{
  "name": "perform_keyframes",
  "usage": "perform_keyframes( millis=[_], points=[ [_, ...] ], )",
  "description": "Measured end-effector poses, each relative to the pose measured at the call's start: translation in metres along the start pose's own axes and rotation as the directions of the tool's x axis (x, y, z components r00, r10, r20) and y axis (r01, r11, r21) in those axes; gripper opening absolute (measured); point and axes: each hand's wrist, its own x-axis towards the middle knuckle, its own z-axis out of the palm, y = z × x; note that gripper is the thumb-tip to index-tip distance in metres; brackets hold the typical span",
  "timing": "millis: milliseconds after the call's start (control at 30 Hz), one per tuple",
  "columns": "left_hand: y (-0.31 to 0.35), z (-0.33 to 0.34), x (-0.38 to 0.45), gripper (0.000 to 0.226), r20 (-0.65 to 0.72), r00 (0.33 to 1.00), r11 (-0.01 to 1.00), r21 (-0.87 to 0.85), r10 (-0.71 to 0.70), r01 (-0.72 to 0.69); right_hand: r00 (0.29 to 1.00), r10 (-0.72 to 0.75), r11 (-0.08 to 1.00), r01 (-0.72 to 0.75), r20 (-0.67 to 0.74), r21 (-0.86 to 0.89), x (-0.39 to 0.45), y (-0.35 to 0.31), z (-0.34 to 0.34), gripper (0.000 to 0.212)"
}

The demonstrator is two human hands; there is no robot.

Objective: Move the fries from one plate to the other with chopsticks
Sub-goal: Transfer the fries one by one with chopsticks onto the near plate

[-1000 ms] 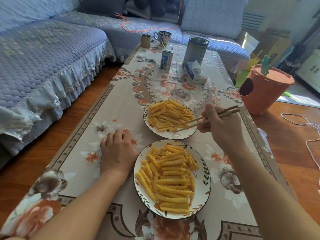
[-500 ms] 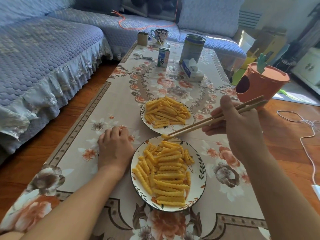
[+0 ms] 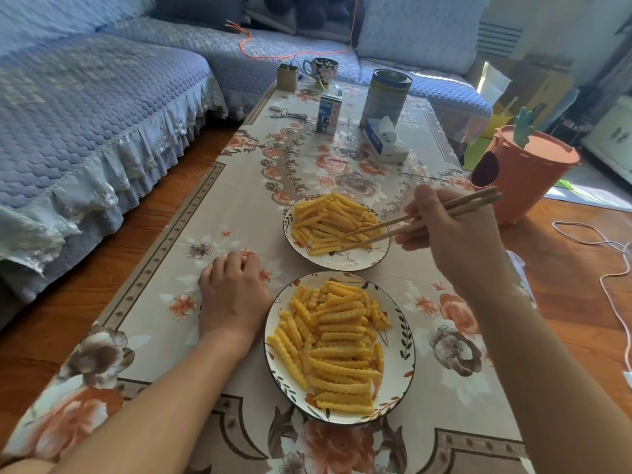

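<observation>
Two white patterned plates stand on the floral table. The far plate (image 3: pixel 355 260) carries a heap of yellow crinkle fries (image 3: pixel 328 218). The near plate (image 3: pixel 405 340) holds a larger heap of fries (image 3: pixel 337 347). My right hand (image 3: pixel 455 234) grips wooden chopsticks (image 3: pixel 410 222); their tips lie spread among the fries at the front of the far plate, around one fry. My left hand (image 3: pixel 232 295) rests on the tablecloth with fingers curled, just left of the near plate, holding nothing.
At the table's far end stand a milk carton (image 3: pixel 329 114), a tall tin (image 3: pixel 386 95), a tissue pack (image 3: pixel 384 142), a mug (image 3: pixel 319 70), a small box (image 3: pixel 287 76) and scissors (image 3: pixel 289 114). An orange bin (image 3: pixel 519 179) stands right of the table. A blue sofa (image 3: pixel 85 107) runs along the left.
My right hand has swung the chopsticks from the near plate's far rim, where they carried a fry, back to the far plate. The left hand has stayed put.
</observation>
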Motion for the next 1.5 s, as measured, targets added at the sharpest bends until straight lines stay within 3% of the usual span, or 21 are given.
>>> perform_keyframes(
  millis=[233,400,767,900,1100,1200,1333,1433,1500],
  points=[
    [0.001,-0.002,0.001,0.036,-0.008,1.0,1.0,-0.001,0.025,-0.025,0.998,0.015,0.998,-0.011,0.06,-0.066,0.011,0.028,0.03,0.03],
    [0.002,-0.004,0.001,0.038,0.006,1.0,1.0,-0.002,0.028,-0.028,1.0,-0.018,0.998,0.019,0.021,-0.068,0.009,0.029,0.033,0.034],
    [0.001,-0.001,0.0,0.022,0.021,1.0,1.0,0.031,0.002,-0.003,0.999,-0.037,0.998,0.037,-0.011,-0.052,0.008,0.03,0.029,0.034],
    [0.002,-0.003,0.0,0.029,0.013,1.0,1.0,0.027,0.005,-0.005,1.0,-0.026,0.996,0.027,0.012,-0.089,0.011,0.034,0.032,0.035],
    [0.001,-0.003,0.001,0.028,0.032,0.999,0.999,0.032,0.008,-0.009,0.998,0.054,0.997,-0.053,-0.012,0.056,0.005,0.02,0.021,0.042],
    [0.003,-0.005,0.001,0.034,0.026,1.0,1.0,0.019,0.011,-0.012,0.994,0.058,0.988,-0.07,0.087,0.141,-0.005,0.002,0.012,0.044],
    [0.003,-0.007,0.0,0.043,0.022,0.999,1.0,0.003,0.023,-0.023,0.967,0.028,0.997,-0.045,0.254,0.06,-0.017,-0.009,0.014,0.039],
    [0.003,-0.007,-0.001,0.039,0.038,0.999,1.0,0.01,0.014,-0.014,0.968,0.02,0.999,-0.031,0.251,0.04,-0.017,-0.009,0.011,0.037],
    [0.003,-0.006,0.0,0.035,0.039,0.999,1.0,0.018,0.01,-0.011,0.984,0.025,0.996,-0.04,0.178,0.081,-0.011,-0.006,0.007,0.038]
  ],
)
